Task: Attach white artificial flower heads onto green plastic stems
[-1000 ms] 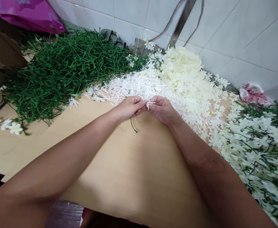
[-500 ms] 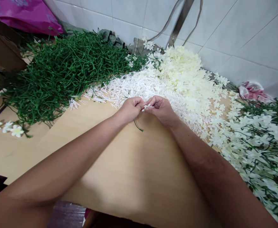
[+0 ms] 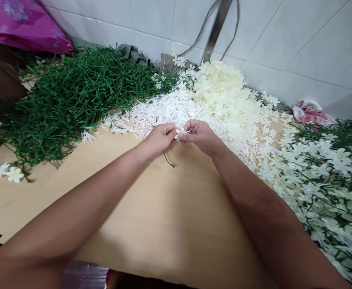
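Both hands meet over the cardboard sheet [image 3: 151, 216], fingertips almost touching. My left hand [image 3: 161, 138] is closed in a pinch on a green plastic stem [image 3: 168, 161], whose lower end hangs below the fingers. Between the two hands a small white artificial flower [image 3: 180, 133] shows, its petals spread. My right hand [image 3: 198, 136] is closed with thumb and index finger on this flower. Just behind the hands lies a heap of thin white stamens [image 3: 160, 110]. How the stem joins the flower is hidden by the fingers.
Green stems [image 3: 82, 88] are heaped at the back left, loose pale petals [image 3: 220, 84] at the back centre. Flowers on stems [image 3: 323, 176] pile up on the right. A purple bag [image 3: 25, 24], a brown box [image 3: 1, 72] and the tiled wall [image 3: 284, 44] border the surface.
The white flower now shows more fully between my fingertips, its petals facing up more. The whole view has shifted slightly; both hands stay together.
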`<state>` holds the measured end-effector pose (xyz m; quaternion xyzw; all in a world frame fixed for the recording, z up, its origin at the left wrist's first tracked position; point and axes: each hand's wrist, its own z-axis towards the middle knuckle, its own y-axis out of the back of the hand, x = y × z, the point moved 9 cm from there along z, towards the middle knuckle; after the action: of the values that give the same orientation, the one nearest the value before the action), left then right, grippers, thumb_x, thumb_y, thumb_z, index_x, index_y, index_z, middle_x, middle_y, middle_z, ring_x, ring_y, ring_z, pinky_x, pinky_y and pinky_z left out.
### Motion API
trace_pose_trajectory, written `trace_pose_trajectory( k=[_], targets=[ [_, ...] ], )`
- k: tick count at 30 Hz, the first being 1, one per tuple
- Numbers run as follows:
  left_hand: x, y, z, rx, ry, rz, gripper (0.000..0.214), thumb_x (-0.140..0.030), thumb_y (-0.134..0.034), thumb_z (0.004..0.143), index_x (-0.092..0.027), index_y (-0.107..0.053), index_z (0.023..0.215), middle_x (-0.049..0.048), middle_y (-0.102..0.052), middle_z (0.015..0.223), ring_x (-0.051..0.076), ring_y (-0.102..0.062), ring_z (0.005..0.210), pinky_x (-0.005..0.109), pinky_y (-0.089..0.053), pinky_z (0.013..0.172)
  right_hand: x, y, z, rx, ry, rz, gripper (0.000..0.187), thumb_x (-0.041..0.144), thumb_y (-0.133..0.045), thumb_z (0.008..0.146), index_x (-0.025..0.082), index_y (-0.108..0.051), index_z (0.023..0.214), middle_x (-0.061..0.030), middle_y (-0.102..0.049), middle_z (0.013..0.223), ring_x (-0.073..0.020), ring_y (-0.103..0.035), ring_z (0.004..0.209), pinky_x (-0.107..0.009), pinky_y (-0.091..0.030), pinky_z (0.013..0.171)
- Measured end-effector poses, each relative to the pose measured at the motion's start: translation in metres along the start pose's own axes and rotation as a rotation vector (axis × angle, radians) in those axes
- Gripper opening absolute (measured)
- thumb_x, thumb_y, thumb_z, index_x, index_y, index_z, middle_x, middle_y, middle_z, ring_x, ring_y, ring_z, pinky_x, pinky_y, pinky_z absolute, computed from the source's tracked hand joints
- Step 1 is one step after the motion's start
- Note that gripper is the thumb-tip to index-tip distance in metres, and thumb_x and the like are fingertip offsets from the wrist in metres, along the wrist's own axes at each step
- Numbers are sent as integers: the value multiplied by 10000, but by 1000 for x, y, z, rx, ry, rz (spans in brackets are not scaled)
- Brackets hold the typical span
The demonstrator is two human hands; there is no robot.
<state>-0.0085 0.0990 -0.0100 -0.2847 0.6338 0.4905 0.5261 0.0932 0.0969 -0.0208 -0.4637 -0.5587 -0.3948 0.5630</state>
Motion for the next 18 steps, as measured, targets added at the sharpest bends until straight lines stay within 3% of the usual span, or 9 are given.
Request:
trace_pose_trajectory(
  k=[2,4,7,9,12,18],
  targets=[
    [-29,14,-8,-131,-240,185,201,-251,-482,820,-157,-570,666,16,-559,673,127,-506,678,241,-389,649,11,9,-2,6,-13,12,453,329,-886,446,163,-519,653,55,-586,530,-65,-563,500,-199,-454,506],
    [-57,20,-23,-204,-483,310,236,-317,-467,853,-159,-641,873,70,-634,916,177,-556,903,290,-412,808,19,24,-4,-21,-43,54,433,293,-879,478,170,-510,669,54,-589,553,-66,-571,524,-195,-467,512],
    [-76,10,-39,-107,-670,421,315,-388,-463,867,-180,-647,1015,96,-650,1056,210,-566,1008,342,-397,897,29,44,-8,-96,-64,150,385,208,-845,545,175,-474,644,58,-554,577,-62,-578,561,-189,-483,529],
    [-78,4,-43,-81,-710,502,276,-397,-500,853,-205,-661,968,80,-670,1022,211,-582,980,358,-391,896,31,49,-10,-107,-81,195,364,166,-802,599,174,-439,613,62,-508,567,-56,-566,555,-183,-474,516],
    [-76,5,-42,-163,-701,548,194,-341,-512,857,-223,-665,842,50,-677,875,195,-597,874,362,-395,855,30,44,-11,-58,-120,202,342,150,-750,655,173,-413,599,62,-464,551,-59,-556,553,-180,-451,491],
    [-65,38,-30,-376,-573,171,215,-339,-617,798,-207,-607,968,34,-635,845,152,-576,806,282,-451,738,35,37,-10,7,-76,210,325,200,-746,664,171,-424,629,62,-450,584,-54,-540,575,-174,-431,487]
  ],
)
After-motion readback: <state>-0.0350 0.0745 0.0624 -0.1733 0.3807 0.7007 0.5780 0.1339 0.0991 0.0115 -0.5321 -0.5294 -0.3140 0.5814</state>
